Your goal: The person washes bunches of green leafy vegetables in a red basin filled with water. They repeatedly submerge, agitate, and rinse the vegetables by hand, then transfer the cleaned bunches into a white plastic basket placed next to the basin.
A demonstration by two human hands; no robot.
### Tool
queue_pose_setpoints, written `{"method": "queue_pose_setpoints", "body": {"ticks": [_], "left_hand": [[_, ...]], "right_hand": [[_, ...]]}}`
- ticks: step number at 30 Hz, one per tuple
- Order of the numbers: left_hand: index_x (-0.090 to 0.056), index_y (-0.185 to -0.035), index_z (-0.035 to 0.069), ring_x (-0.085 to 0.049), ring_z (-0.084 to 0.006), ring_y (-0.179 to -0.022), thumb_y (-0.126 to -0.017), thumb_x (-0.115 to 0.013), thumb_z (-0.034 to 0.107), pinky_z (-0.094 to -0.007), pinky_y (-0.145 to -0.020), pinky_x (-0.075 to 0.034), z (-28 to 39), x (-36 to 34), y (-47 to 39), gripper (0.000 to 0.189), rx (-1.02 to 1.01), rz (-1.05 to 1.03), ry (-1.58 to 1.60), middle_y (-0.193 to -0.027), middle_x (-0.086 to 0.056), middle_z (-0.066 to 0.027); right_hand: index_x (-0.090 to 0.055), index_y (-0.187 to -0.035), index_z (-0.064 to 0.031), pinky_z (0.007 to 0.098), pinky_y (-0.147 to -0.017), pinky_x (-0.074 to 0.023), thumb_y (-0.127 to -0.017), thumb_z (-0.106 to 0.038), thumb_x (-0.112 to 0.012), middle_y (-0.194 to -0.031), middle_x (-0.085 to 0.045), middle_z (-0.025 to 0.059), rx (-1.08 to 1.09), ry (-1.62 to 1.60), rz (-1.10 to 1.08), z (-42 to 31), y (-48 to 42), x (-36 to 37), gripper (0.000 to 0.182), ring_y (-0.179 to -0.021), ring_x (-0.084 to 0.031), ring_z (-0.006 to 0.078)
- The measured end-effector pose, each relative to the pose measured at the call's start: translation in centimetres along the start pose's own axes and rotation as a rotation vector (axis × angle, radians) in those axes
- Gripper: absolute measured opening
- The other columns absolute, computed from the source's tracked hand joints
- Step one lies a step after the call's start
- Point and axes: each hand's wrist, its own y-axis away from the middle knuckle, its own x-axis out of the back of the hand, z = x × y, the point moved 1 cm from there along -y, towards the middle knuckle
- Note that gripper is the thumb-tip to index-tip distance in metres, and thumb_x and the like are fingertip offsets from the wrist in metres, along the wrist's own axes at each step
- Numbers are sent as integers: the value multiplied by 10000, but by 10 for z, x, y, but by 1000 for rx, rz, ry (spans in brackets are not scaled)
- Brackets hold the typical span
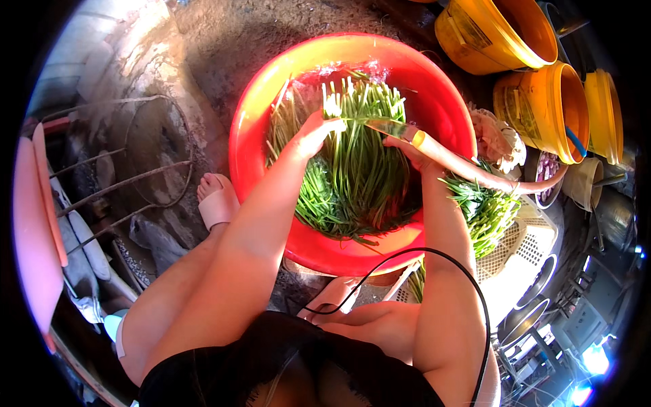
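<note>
A large red plastic basin point(351, 254) holds water and long green chives point(361, 168), their pale cut ends pointing away from me. My left hand point(316, 135) grips the bunch at its left side, just below those ends. At the right side, my right hand point(414, 155) holds the same bunch; some of its fingers are hidden by leaves. Over the right wrist and the basin's rim lies a pale orange hose point(473, 170). From its mouth a clear stream of water point(384, 125) runs onto the stems. More chives point(313, 196) lie at the basin's lower left.
Yellow buckets point(529, 109) stand at upper right, near a crumpled pale cloth or bag point(498, 140). Another chive bundle point(485, 219) rests on a perforated plastic basket point(529, 244). A black cable point(478, 290) crosses my right arm. A metal rod frame point(142, 175) is at left.
</note>
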Motion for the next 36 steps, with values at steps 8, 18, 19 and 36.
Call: {"method": "queue_pose_setpoints", "body": {"ticks": [8,18,19,36], "left_hand": [[-455,-1220,-60,-500,-314,-1097,-638,-783,352,-394,-941,-384,4,-25,-2,785,285,86,-384,-1171,-526,-228],[-499,-1113,-81,-582,-262,-896,-661,-717,95,-397,-777,-463,-33,0,-8,532,154,397,-233,-945,-613,-192],[-491,-1136,-68,-592,-222,-860,-659,-697,43,-366,-750,-477,-40,7,-19,531,217,247,-238,-897,-619,-168],[-366,-1336,76,-248,-272,-1285,-616,-723,570,-501,-1034,-199,3,-5,-9,943,407,42,-145,-1371,-330,-173]], "right_hand": [[-427,-1264,-47,350,-941,-397,-919,-265,-382,-1130,-562,126,469,594,33,61,-72,-33,410,-1003,-545,265],[-612,-920,-19,415,-818,-433,-744,-261,-547,-970,-593,175,262,615,355,77,-63,-42,307,-920,-561,329],[-620,-886,-4,414,-811,-435,-734,-258,-550,-994,-593,179,209,577,329,79,-52,-42,304,-924,-560,327],[-387,-1265,73,359,-951,-361,-725,-389,-720,-1245,-471,224,-192,-249,118,-7,-50,-29,785,-1119,-489,229]]}}
